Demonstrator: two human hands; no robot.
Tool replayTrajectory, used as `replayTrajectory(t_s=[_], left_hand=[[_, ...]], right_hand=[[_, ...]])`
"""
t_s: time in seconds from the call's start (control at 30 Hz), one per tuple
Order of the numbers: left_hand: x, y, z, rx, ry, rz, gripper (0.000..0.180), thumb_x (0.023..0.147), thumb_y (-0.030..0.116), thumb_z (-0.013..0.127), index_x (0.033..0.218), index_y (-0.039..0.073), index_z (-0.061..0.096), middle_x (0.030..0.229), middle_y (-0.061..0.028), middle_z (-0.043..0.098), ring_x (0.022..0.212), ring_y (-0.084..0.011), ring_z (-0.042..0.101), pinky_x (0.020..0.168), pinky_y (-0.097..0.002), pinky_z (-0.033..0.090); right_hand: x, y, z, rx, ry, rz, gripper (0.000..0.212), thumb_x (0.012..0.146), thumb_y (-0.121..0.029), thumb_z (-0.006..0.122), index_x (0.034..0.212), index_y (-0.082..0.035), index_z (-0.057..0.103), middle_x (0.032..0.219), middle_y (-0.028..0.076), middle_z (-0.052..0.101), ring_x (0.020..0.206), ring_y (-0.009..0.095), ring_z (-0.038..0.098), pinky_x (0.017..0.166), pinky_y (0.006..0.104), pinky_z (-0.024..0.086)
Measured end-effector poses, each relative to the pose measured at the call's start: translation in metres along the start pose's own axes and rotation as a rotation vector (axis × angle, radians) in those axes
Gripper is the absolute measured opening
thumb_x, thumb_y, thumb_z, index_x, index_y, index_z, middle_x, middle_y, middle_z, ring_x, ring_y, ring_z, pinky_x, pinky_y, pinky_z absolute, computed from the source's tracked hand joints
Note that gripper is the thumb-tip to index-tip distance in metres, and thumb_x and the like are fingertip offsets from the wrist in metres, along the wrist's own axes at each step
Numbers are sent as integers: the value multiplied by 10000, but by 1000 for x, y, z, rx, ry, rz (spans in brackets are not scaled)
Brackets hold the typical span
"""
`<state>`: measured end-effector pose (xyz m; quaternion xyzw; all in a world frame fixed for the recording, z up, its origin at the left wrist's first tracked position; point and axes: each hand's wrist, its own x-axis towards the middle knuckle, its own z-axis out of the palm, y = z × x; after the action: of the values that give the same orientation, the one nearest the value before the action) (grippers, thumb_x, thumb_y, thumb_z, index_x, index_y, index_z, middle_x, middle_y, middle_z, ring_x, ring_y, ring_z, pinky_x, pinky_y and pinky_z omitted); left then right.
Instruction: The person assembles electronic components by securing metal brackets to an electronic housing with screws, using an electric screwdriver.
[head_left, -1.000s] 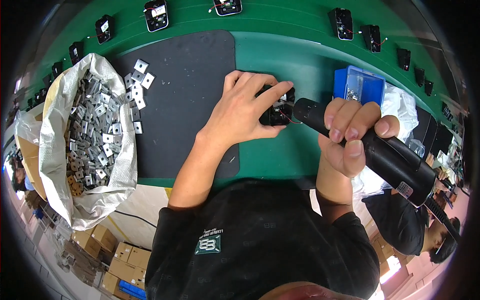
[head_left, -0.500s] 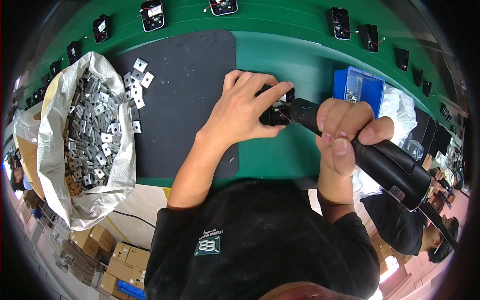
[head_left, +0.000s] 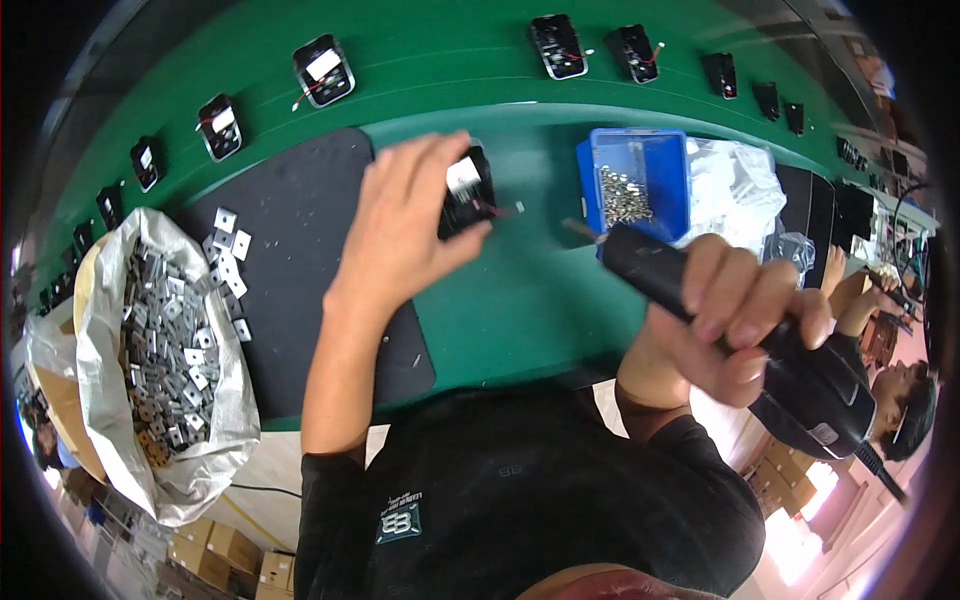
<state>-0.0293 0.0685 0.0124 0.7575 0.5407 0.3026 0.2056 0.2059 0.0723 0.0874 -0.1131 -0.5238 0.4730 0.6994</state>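
My left hand [head_left: 395, 215] is closed round the left side of a black plastic housing [head_left: 479, 190], thumb at its near end and fingers over the far end. A white label shows inside the housing, and a thin wire with a small white plug sticks out to its right. My right hand [head_left: 745, 315] grips a black corded electric screwdriver [head_left: 645, 265]. Its bit points left, apart from the housing and close to the near side of a blue bin [head_left: 635, 134] of small screws [head_left: 624, 198].
On the left stands a white woven sack [head_left: 100, 350] of square metal plates, several more lying loose [head_left: 229, 270] on a dark mat [head_left: 310, 250]. Similar housings [head_left: 322, 72] line the green belt at the back. Clear plastic bags [head_left: 735, 190] lie right of the bin. Another person [head_left: 900, 405] sits at far right.
The screwdriver has drawn back from the housing, leaving its bit apart from it. My left hand and the housing have shifted left and tilted. The whole view has also turned.
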Motion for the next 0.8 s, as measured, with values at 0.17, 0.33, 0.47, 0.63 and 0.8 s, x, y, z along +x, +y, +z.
replayTrajectory(t_s=[0.17, 0.33, 0.47, 0.63, 0.8], left_hand=[[76, -32, -1, 256, 172, 110, 704, 679, 169, 804, 1309, 33, 520, 1271, -162, 548, 1127, -359, 538, 974, -433, 460], [115, -65, -6, 435, 88, 80, 763, 691, 266, 833, 1360, 74, 522, 1311, -165, 581, 1228, -348, 538, 1009, -441, 444], [123, -47, 8, 755, 208, 59, 777, 691, 379, 824, 1343, 66, 539, 1288, -150, 601, 1203, -310, 560, 1036, -480, 378], [144, -24, 43, 244, 237, 278, 892, 649, 434, 844, 1311, -54, 496, 1282, -190, 559, 1234, -312, 496, 1072, -463, 329], [121, -17, 53, 443, 197, 156, 687, 654, 278, 835, 1230, 20, 564, 1104, -120, 627, 1058, -270, 591, 994, -441, 395]], right_hand=[[11, 1, -53, -320, 164, -75, 447, 840, 15, 633, 1234, -132, 482, 841, 36, 534, 628, 160, 535, 606, 363, 464], [11, 27, -69, -559, 260, -98, 455, 789, 104, 657, 1191, -21, 483, 757, 74, 549, 612, 178, 569, 584, 319, 509], [6, 33, -76, -547, 264, -93, 445, 787, 131, 665, 1179, -7, 505, 754, 70, 545, 620, 175, 577, 600, 323, 527], [7, 35, -76, -604, 263, -61, 447, 800, 108, 666, 1192, -15, 491, 757, 68, 532, 606, 178, 557, 588, 328, 520], [7, 7, -58, -439, 206, -78, 449, 846, -10, 641, 1249, -117, 474, 811, 55, 522, 608, 158, 507, 589, 364, 472]])
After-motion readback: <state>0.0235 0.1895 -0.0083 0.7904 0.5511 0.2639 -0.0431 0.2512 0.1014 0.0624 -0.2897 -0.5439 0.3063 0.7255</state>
